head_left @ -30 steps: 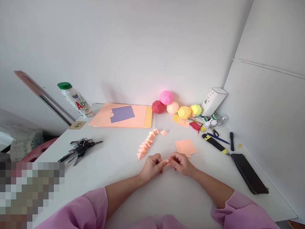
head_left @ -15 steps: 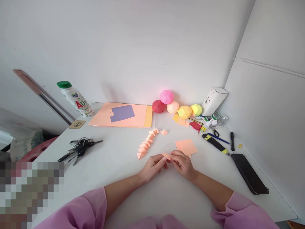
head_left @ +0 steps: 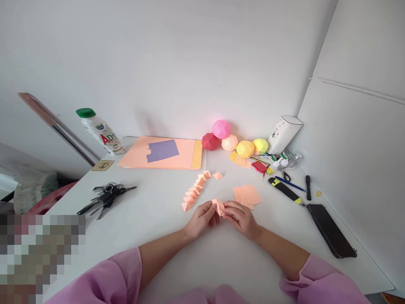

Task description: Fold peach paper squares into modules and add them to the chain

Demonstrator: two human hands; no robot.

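One small folded peach paper (head_left: 219, 207) was between the left hand (head_left: 202, 217) and the right hand (head_left: 242, 217), over the near middle of the tabletop (head_left: 152, 219); the left grip was pinched closed on its left side, and the right grip was pinched closed on its right side; a row of little peach points (head_left: 193, 192) sat just to the left and farther back, with a lone peach point (head_left: 217, 176) near its far end; some flat peach papers (head_left: 248, 195) lay just past the right hand, one on top of another.

Five paper balls (head_left: 245, 149) sat at the far side by the wall; the pink one was up high; big peach sheets (head_left: 133, 154) lay far left, under a purple paper (head_left: 163, 151); keys (head_left: 107, 197) lay on the left; a black phone (head_left: 330, 230) lay on the right.
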